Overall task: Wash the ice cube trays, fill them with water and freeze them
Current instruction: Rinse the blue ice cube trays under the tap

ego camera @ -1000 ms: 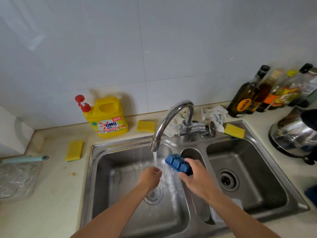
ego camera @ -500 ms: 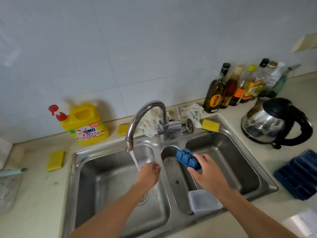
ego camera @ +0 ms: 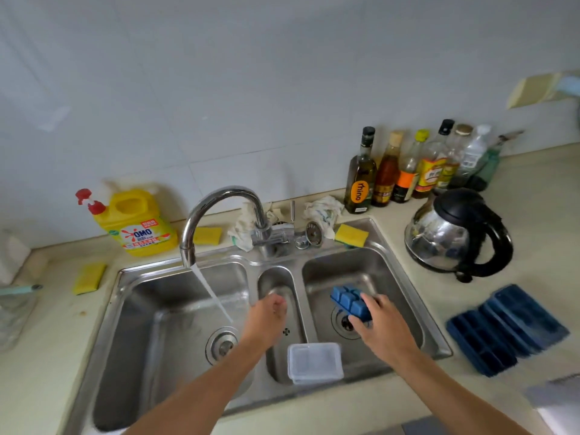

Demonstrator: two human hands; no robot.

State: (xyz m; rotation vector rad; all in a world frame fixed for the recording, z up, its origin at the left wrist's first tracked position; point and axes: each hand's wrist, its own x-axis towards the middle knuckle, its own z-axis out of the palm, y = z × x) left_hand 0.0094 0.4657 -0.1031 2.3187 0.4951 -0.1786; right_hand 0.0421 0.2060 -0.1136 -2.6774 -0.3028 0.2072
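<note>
head view: your right hand (ego camera: pixel 381 321) is clamped on the small blue ice cube tray (ego camera: pixel 350 302), underside up over the right sink basin (ego camera: pixel 395 277), probably to drain. your left hand (ego camera: pixel 266 312) hangs loosely curled and empty beside the tap stream (ego camera: pixel 210 293). more blue trays (ego camera: pixel 508 328) wait at the counter's right edge. the yellow jug (ego camera: pixel 138 224) reads "omo", a dark bottle (ego camera: pixel 361 180) "rhino".

Head view — close above the sink (ego camera: pixel 436 346), facing down toward the wall.
</note>
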